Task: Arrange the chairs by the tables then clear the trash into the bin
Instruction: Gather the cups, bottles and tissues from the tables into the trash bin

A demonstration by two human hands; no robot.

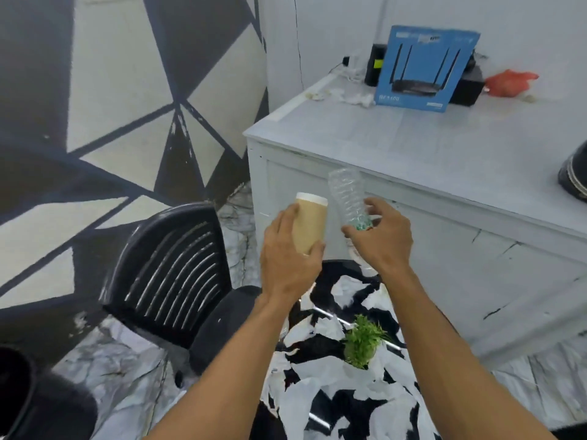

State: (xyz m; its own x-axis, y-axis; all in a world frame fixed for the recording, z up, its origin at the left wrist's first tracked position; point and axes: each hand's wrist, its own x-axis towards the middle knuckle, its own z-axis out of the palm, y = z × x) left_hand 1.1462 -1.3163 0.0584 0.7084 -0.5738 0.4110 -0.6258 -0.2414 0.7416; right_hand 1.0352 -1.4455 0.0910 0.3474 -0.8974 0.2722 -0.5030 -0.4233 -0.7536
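My left hand (287, 258) grips a tan paper cup (310, 225) with a white rim, held up over the far edge of a black glossy round table (330, 404). Just to its right, my right hand (381, 239) holds a clear crumpled plastic bottle (347, 195) tilted up and to the left. White torn paper scraps (305, 395) lie scattered over the table top. A small green plant (362, 342) stands on that table. A black plastic chair (171, 281) stands at the table's left, its back toward the patterned wall.
A white counter (428, 147) stands at the right, carrying a blue router box (425, 68), black devices, crumpled tissues (355, 98), a red bag (509, 83) and a dark object (573, 179) at the right edge. Another dark chair (41, 404) sits at the lower left.
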